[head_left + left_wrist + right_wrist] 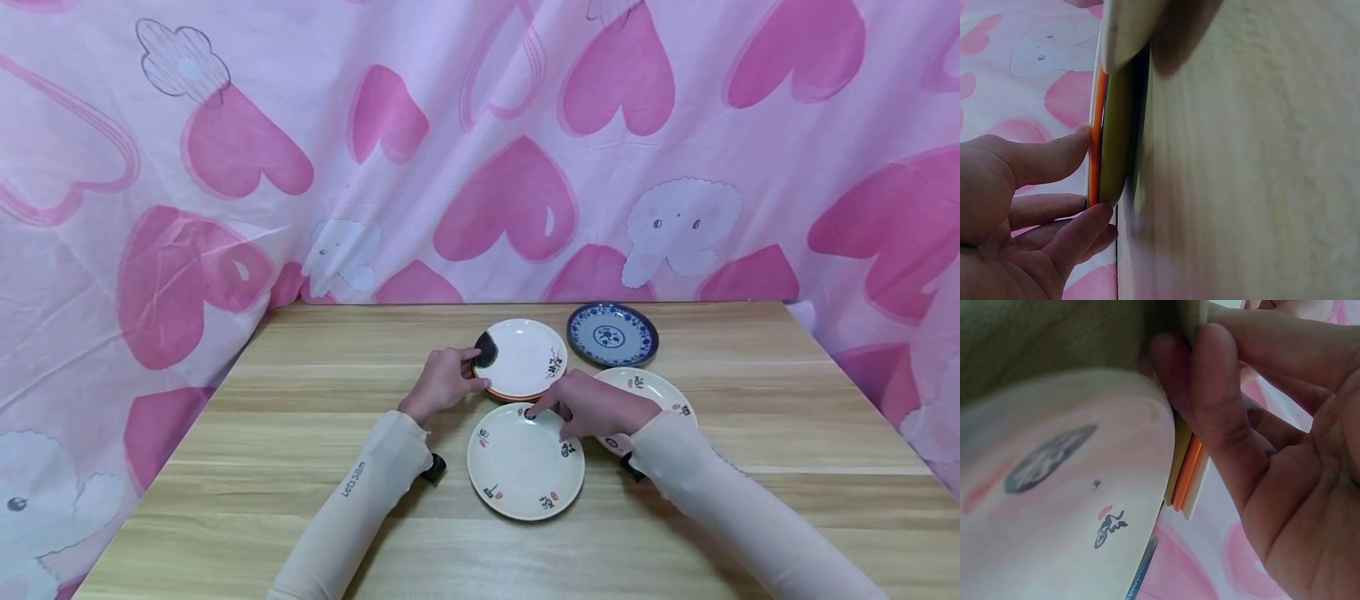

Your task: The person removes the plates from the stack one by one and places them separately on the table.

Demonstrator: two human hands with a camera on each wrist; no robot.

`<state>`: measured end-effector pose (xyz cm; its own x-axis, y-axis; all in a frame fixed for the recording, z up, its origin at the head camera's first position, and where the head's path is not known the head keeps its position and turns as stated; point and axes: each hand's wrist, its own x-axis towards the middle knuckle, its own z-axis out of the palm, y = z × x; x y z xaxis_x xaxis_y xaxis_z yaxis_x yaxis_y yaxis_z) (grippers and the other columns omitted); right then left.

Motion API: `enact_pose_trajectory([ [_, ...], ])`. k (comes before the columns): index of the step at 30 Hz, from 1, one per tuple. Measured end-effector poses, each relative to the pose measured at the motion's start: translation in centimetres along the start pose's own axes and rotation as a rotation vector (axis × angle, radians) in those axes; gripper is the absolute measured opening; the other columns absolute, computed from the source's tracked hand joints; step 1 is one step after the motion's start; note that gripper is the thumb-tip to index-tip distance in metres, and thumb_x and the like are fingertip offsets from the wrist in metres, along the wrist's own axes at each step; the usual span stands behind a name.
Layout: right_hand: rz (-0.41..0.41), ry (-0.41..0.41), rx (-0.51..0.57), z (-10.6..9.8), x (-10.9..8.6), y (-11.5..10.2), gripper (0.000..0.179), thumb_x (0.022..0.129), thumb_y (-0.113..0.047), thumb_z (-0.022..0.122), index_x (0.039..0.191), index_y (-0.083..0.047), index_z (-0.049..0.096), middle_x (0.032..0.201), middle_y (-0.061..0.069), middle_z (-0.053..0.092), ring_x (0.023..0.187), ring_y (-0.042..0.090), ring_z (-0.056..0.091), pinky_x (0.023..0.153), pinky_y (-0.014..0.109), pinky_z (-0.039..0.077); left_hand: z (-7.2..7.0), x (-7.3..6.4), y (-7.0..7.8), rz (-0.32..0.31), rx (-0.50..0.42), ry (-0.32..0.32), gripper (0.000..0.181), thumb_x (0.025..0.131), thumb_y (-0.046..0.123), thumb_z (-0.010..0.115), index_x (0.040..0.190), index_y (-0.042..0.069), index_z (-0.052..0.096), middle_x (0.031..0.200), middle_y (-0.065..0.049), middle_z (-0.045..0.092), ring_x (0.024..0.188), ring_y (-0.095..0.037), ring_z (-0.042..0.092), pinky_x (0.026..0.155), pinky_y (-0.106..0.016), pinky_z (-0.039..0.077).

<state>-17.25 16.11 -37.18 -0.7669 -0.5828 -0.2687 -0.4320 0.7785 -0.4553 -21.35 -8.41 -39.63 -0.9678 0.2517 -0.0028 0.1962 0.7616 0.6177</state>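
My left hand (442, 383) pinches the left rim of a plate stack, its thumb on the top edge and fingers at the side and below. On top is a white plate (521, 358) with a black patch and a dark floral print. The left wrist view shows an orange-rimmed plate (1096, 162) and an olive plate (1115, 137) beneath. My right hand (600, 404) pinches the far rim of a cream plate (525, 467) with small red and black motifs. In the left wrist view this cream plate's edge (1125, 37) stands off the tabletop.
Another cream plate (660, 396) lies under and behind my right forearm, partly hidden. A blue-patterned plate (611, 333) sits at the back right of the wooden table (262, 467). A pink heart-print cloth (390, 192) hangs behind and along the sides.
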Motion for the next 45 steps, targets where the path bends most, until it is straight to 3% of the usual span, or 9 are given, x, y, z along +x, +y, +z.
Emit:
enact_pose_trajectory([
  [9,-0.002,-0.008,-0.028,-0.2,0.1,-0.2,0.053,0.077,-0.003,0.084,0.122,-0.029,0.074,0.088,-0.007,0.067,0.080,0.013,0.056,0.071,0.024,0.051,0.0,-0.2,0.0,0.007,0.014,0.010,0.061,0.086,0.022,0.080,0.140,0.005,0.057,0.135,-0.015,0.066,0.097,-0.017,0.061,0.090,-0.029,0.053],
  [15,-0.012,-0.002,-0.028,-0.8,-0.3,-0.1,0.049,0.082,-0.005,0.081,0.123,-0.030,0.073,0.090,-0.006,0.067,0.081,0.011,0.059,0.071,0.023,0.053,0.0,-0.2,0.0,0.012,0.012,0.014,0.061,0.085,0.022,0.081,0.139,0.004,0.058,0.138,-0.016,0.063,0.104,-0.019,0.061,0.099,-0.033,0.053],
  [22,-0.075,0.043,0.062,-2.3,0.0,0.7,0.039,0.088,-0.007,0.074,0.126,-0.018,0.072,0.092,-0.003,0.072,0.080,0.010,0.062,0.070,0.023,0.055,0.0,-0.3,0.1,0.025,0.003,0.023,0.059,0.085,0.021,0.081,0.136,0.002,0.059,0.143,-0.015,0.059,0.122,-0.023,0.062,0.110,-0.038,0.049],
  [27,0.063,0.159,0.170,-3.3,1.4,1.8,0.040,0.091,-0.011,0.070,0.131,-0.011,0.066,0.098,0.004,0.071,0.083,0.016,0.064,0.072,0.026,0.057,0.1,-0.3,0.0,0.044,0.025,0.038,0.055,0.088,0.021,0.078,0.136,0.000,0.060,0.144,-0.014,0.058,0.125,-0.025,0.060,0.111,-0.039,0.047],
  [31,0.203,0.273,0.147,-3.8,2.7,2.6,0.043,0.090,-0.012,0.071,0.132,-0.004,0.062,0.098,0.010,0.068,0.084,0.020,0.061,0.068,0.027,0.054,0.1,-0.4,-0.2,0.072,0.014,0.058,0.045,0.094,0.020,0.069,0.134,0.001,0.062,0.140,-0.015,0.062,0.112,-0.025,0.061,0.104,-0.040,0.051],
  [37,0.342,0.328,0.119,-3.5,3.9,3.1,0.023,0.088,-0.008,0.073,0.110,0.000,0.069,0.089,0.010,0.064,0.084,0.023,0.056,0.066,0.027,0.048,0.2,-0.3,-0.4,0.071,-0.032,0.064,0.042,0.094,0.017,0.069,0.133,0.002,0.064,0.104,-0.014,0.073,0.084,-0.018,0.059,0.079,-0.029,0.052],
  [39,0.347,0.355,0.097,-3.3,4.1,3.2,0.023,0.087,-0.007,0.074,0.108,0.001,0.071,0.089,0.011,0.066,0.084,0.023,0.057,0.067,0.027,0.049,0.4,-0.3,-0.5,0.052,-0.068,0.057,0.044,0.092,0.015,0.071,0.133,0.002,0.064,0.106,-0.015,0.073,0.087,-0.017,0.064,0.080,-0.028,0.055],
  [41,0.350,0.376,0.089,-3.3,4.3,3.1,0.029,0.087,-0.007,0.074,0.115,0.001,0.071,0.092,0.012,0.069,0.085,0.023,0.059,0.071,0.028,0.052,0.3,-0.4,-0.5,0.036,-0.111,0.061,0.044,0.091,0.014,0.073,0.132,0.001,0.064,0.118,-0.016,0.073,0.100,-0.019,0.070,0.090,-0.029,0.058],
  [45,0.352,0.400,0.061,-3.1,4.8,3.0,0.029,0.085,-0.007,0.076,0.113,0.002,0.072,0.093,0.013,0.071,0.085,0.023,0.060,0.074,0.031,0.054,0.2,-0.4,-0.5,0.034,-0.177,0.059,0.043,0.090,0.012,0.073,0.130,-0.002,0.064,0.129,-0.021,0.068,0.115,-0.026,0.070,0.098,-0.035,0.057],
])
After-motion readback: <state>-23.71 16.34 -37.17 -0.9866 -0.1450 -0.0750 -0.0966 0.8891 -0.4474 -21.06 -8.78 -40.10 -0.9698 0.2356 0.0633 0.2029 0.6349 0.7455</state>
